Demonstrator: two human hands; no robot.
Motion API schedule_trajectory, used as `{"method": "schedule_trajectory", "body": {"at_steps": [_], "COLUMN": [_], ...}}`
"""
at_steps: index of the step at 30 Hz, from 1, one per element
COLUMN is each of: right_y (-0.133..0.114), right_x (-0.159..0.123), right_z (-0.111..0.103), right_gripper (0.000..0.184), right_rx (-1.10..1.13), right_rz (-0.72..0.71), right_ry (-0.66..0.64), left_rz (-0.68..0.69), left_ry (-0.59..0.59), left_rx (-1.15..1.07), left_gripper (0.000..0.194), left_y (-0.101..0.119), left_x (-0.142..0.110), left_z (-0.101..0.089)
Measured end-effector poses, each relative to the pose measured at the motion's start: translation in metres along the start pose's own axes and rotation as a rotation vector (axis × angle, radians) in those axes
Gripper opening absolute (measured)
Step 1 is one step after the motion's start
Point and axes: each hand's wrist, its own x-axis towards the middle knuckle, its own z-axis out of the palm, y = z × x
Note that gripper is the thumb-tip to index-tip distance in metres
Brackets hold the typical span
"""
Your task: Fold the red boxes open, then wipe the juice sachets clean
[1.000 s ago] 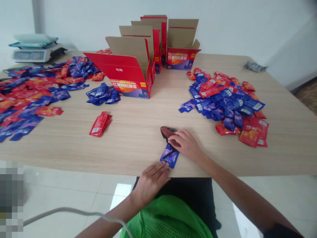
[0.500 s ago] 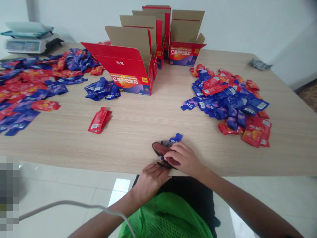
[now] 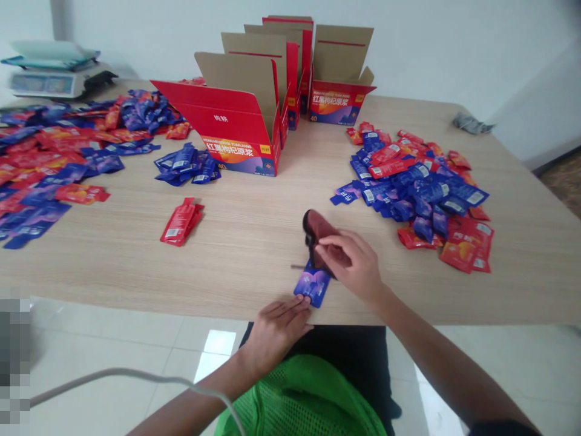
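A single blue-purple pouch (image 3: 313, 284) lies flat near the table's front edge. The fingertips of my left hand (image 3: 279, 327) rest on its lower edge, fingers stretched out. My right hand (image 3: 351, 266) is closed on a pair of dark-rimmed sunglasses (image 3: 321, 225) with brownish-red lenses, held just above the pouch. The glasses cover the pouch's top part. To the left lies a small stack of red pouches (image 3: 181, 224), and beyond it a small heap of blue pouches (image 3: 186, 162).
Open red cartons (image 3: 238, 142) stand in a row at the back, beside another open carton (image 3: 336, 100). Heaps of red and blue pouches lie at right (image 3: 408, 175) and far left (image 3: 59, 151). A weighing scale (image 3: 45, 82) and a grey crumpled item (image 3: 472, 123) sit farther back.
My right hand has moved up and away from the table edge with the sunglasses, uncovering the lower part of the blue pouch. My left hand stays at the table edge.
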Motion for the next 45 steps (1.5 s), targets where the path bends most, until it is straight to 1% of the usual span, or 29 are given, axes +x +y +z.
{"method": "schedule_trajectory", "body": {"at_steps": [2, 3, 4, 5, 6, 8, 11, 13, 15, 16, 17, 19, 20, 21, 23, 25, 26, 28, 30, 33, 36, 38, 39, 41, 42, 43, 44, 45], "right_y": [-0.021, -0.026, -0.028, -0.025, -0.019, 0.0, 0.036, 0.056, 0.065, 0.064, 0.06, 0.039, 0.025, 0.011, -0.014, -0.028, -0.029, -0.022, -0.006, 0.026, 0.052, 0.058, 0.056, 0.039, 0.026, 0.011, -0.003, -0.016], "right_x": [-0.021, -0.031, -0.039, -0.044, -0.046, -0.04, -0.016, 0.003, 0.019, 0.025, 0.028, 0.026, 0.02, 0.012, -0.009, -0.031, -0.04, -0.049, -0.046, -0.024, 0.003, 0.017, 0.021, 0.02, 0.016, 0.009, 0.0, -0.011], "right_z": [0.006, 0.01, 0.014, 0.018, 0.021, 0.025, 0.026, 0.022, 0.015, 0.01, 0.006, -0.002, -0.005, -0.005, -0.002, 0.006, 0.011, 0.019, 0.025, 0.028, 0.022, 0.013, 0.008, -0.001, -0.005, -0.006, -0.006, -0.004], "right_gripper": [0.018, 0.015, 0.013, 0.011, 0.011, 0.012, 0.011, 0.011, 0.012, 0.012, 0.012, 0.015, 0.016, 0.018, 0.018, 0.015, 0.014, 0.012, 0.013, 0.012, 0.012, 0.013, 0.013, 0.016, 0.018, 0.02, 0.021, 0.021], "right_rx": [0.066, 0.083, 0.09, 0.087, 0.074, 0.017, -0.12, -0.22, -0.289, -0.295, -0.275, -0.17, -0.101, -0.034, 0.066, 0.119, 0.129, 0.115, 0.065, -0.042, -0.168, -0.217, -0.214, -0.147, -0.093, -0.032, 0.027, 0.077], "right_rz": [-0.093, -0.141, -0.176, -0.192, -0.189, -0.169, -0.159, -0.165, -0.151, -0.125, -0.088, -0.009, 0.014, 0.013, -0.055, -0.139, -0.163, -0.156, -0.133, -0.109, -0.096, -0.063, -0.033, 0.037, 0.06, 0.059, 0.033, -0.012], "right_ry": [-0.18, -0.259, -0.313, -0.338, -0.339, -0.309, -0.262, -0.249, -0.195, -0.135, -0.061, 0.071, 0.086, 0.059, -0.108, -0.28, -0.327, -0.344, -0.31, -0.291, -0.271, -0.164, -0.079, 0.077, 0.108, 0.094, 0.032, -0.062], "left_rz": [-0.017, -0.023, -0.025, -0.023, -0.018, -0.009, 0.002, -0.003, -0.013, -0.018, -0.021, -0.022, -0.022, -0.025, -0.038, -0.054, -0.057, -0.055, -0.045, -0.025, -0.025, -0.031, -0.033, -0.035, -0.035, -0.038, -0.047, -0.059], "left_ry": [-0.001, -0.004, -0.008, -0.011, -0.013, -0.011, -0.009, -0.015, -0.021, -0.023, -0.022, -0.016, -0.013, -0.009, -0.005, -0.021, -0.032, -0.046, -0.038, -0.019, -0.019, -0.016, -0.01, -0.005, -0.006, -0.008, -0.011, -0.018], "left_rx": [0.006, 0.005, 0.003, -0.001, -0.005, -0.014, -0.026, -0.031, -0.036, -0.038, -0.04, -0.044, -0.044, -0.041, -0.033, -0.03, -0.033, -0.042, -0.047, -0.054, -0.063, -0.061, -0.058, -0.05, -0.048, -0.046, -0.045, -0.044], "left_gripper": [0.025, 0.025, 0.025, 0.024, 0.023, 0.022, 0.021, 0.022, 0.022, 0.022, 0.023, 0.022, 0.022, 0.022, 0.02, 0.019, 0.019, 0.019, 0.02, 0.022, 0.022, 0.022, 0.022, 0.022, 0.022, 0.022, 0.022, 0.021], "left_y": [0.001, 0.002, 0.002, 0.002, 0.001, 0.001, -0.001, -0.001, -0.001, -0.001, 0.0, 0.0, 0.001, 0.001, 0.001, 0.001, 0.001, 0.002, 0.001, 0.001, 0.0, 0.001, 0.001, 0.002, 0.002, 0.002, 0.003, 0.003], "left_x": [0.001, 0.001, 0.001, 0.001, 0.001, 0.001, 0.0, 0.0, 0.0, 0.0, 0.0, 0.0, 0.0, 0.0, -0.001, -0.001, -0.001, 0.0, 0.0, 0.001, 0.001, 0.001, 0.001, 0.001, 0.001, 0.001, 0.0, 0.0], "left_z": [-0.001, -0.001, -0.002, -0.002, -0.002, -0.002, -0.001, 0.0, 0.0, -0.001, -0.001, -0.001, -0.001, -0.001, -0.001, -0.001, -0.001, -0.001, -0.002, -0.003, -0.003, -0.003, -0.003, -0.003, -0.003, -0.002, -0.002, -0.001]}}
